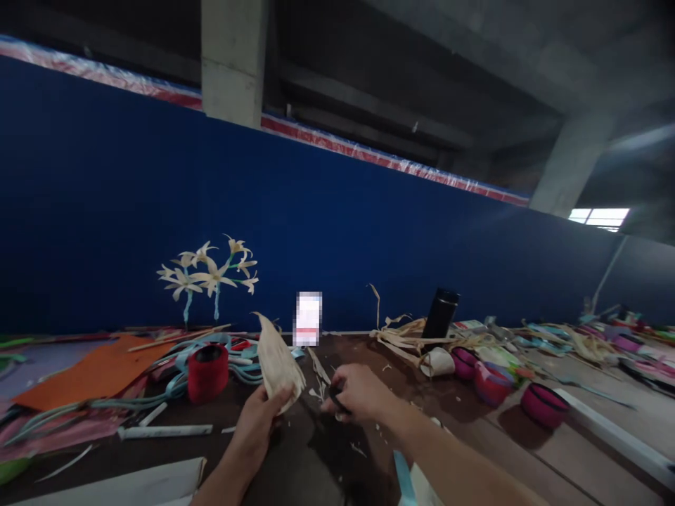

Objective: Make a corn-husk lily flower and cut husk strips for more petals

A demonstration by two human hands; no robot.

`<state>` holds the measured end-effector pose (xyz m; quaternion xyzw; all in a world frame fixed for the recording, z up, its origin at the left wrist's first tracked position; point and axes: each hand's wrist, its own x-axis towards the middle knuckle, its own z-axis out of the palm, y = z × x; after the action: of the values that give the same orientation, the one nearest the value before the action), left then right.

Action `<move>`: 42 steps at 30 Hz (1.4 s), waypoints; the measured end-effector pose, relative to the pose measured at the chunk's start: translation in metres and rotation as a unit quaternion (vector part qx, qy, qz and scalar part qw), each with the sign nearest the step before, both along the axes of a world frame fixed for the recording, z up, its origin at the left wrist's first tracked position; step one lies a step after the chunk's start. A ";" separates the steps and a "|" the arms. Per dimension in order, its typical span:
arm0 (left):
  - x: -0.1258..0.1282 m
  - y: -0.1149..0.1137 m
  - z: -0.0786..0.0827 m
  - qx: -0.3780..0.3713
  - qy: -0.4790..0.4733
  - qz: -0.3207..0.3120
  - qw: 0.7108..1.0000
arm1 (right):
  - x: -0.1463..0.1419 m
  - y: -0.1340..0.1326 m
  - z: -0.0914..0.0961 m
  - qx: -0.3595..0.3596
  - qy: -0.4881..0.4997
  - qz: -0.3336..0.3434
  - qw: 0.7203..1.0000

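Observation:
A pale, dry corn husk [275,355] stands upright in my left hand [257,422], pinched at its lower end between thumb and fingers. My right hand [359,393] is closed around the black handles of what look like scissors [338,402], just right of the husk and apart from it. The fingers partly hide the scissors. Small pale scraps [316,393] lie on the dark table [295,464] between and below the hands. Behind them stands a blurred-out white panel [309,316].
White husk flowers [211,274] rise at the back left, near a red roll [207,372] and orange sheet [100,372]. Dry husk strips [401,334], a black cylinder [441,313] and small pink-and-purple bowls [544,404] stand right. A blue partition [337,225] closes off the back.

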<state>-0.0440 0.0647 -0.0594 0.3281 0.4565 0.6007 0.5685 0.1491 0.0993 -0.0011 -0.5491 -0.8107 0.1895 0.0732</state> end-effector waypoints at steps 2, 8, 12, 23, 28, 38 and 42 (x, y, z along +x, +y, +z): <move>0.004 -0.005 0.000 0.014 -0.082 -0.074 0.994 | -0.005 -0.016 -0.012 -0.025 0.063 -0.036 0.997; 0.009 -0.011 -0.009 0.035 -0.072 -0.158 0.984 | -0.021 -0.045 -0.036 0.099 0.142 -0.120 0.978; 0.009 -0.008 -0.015 0.038 -0.001 -0.162 0.986 | -0.025 -0.055 -0.044 0.132 0.070 -0.113 0.982; 0.010 -0.009 -0.013 0.019 0.130 -0.177 0.975 | -0.019 -0.066 -0.047 0.132 0.039 -0.045 0.990; 0.014 -0.013 -0.008 0.006 0.174 -0.159 0.972 | -0.014 -0.073 -0.039 0.145 0.004 -0.062 0.988; 0.028 -0.022 -0.001 0.002 0.127 -0.174 0.976 | -0.011 -0.076 -0.036 0.127 -0.032 -0.104 0.986; 0.027 -0.021 -0.004 0.009 0.157 -0.198 0.968 | -0.010 -0.079 -0.034 0.107 -0.003 -0.091 0.990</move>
<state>-0.0172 0.0442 -0.0636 0.5071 0.4608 0.4215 0.5941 0.1395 0.0207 -0.0352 -0.6101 -0.7731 0.0925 0.1466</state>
